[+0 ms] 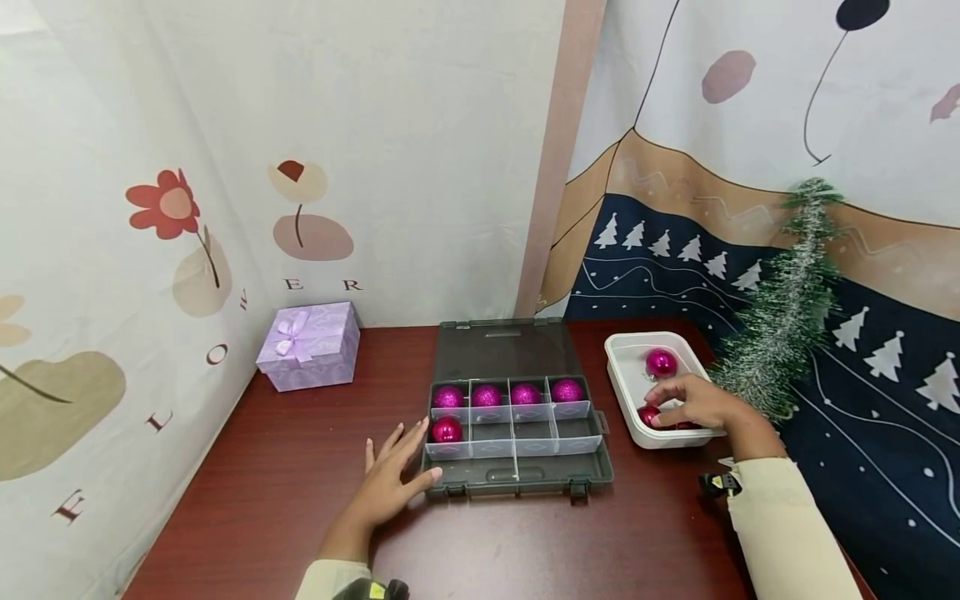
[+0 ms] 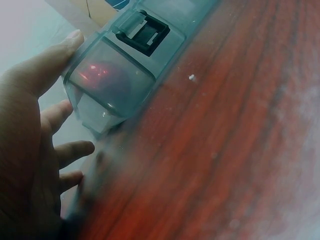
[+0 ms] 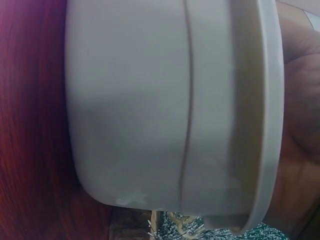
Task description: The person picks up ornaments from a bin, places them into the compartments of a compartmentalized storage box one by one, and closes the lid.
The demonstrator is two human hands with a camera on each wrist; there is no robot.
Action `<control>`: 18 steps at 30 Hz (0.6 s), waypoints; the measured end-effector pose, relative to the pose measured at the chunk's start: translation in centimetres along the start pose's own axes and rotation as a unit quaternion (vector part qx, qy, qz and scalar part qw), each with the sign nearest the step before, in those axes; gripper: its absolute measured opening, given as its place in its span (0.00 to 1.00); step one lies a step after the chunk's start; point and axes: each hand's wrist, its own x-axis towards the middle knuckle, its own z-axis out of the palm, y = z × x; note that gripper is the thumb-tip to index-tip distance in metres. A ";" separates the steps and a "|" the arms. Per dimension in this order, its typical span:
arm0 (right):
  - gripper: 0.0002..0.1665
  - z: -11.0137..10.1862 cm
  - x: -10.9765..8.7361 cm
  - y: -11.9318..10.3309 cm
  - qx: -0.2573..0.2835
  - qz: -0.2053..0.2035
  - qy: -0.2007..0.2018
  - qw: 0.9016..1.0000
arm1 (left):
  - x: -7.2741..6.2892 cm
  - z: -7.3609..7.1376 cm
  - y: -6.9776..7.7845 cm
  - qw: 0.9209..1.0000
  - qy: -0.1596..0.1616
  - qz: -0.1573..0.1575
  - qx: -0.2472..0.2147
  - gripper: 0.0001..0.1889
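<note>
A dark translucent compartment case (image 1: 562,473) lies with its lid (image 1: 510,350) raised at the back. Several glittery magenta baubles (image 1: 486,396) fill its back row, and a shiny magenta bauble (image 1: 447,429) sits in the leftmost middle-row compartment. My left hand (image 1: 386,492) rests at the case's left side, fingers spread and fairly straight. Inside the white tub (image 1: 621,392), my right hand (image 1: 693,402) pinches a shiny red-magenta bauble (image 1: 647,414) between thumb and fingers. Another bauble (image 1: 661,362) lies behind it; one more is partly hidden under the hand. The tub's wall blocks the right wrist view.
A lilac gift box (image 1: 318,354) with a bow stands at the back left of the brown table (image 1: 300,500). Right of the tub rises a small frosted artificial tree (image 1: 787,308). Printed cloth hangs behind and along both sides.
</note>
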 end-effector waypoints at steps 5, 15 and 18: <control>0.21 0.0 -0.2 0.1 0.009 -0.009 0.026 1.000 | 0.0 0.0 0.1 1.000 0.001 0.000 -0.001 0.46; 0.24 0.1 -0.8 0.3 0.014 -0.026 0.067 0.997 | 0.0 -0.1 0.2 1.000 0.001 -0.001 -0.003 0.45; 0.27 0.2 -0.9 0.2 0.013 -0.037 0.086 0.996 | -0.1 0.0 0.2 1.000 0.002 -0.001 -0.003 0.46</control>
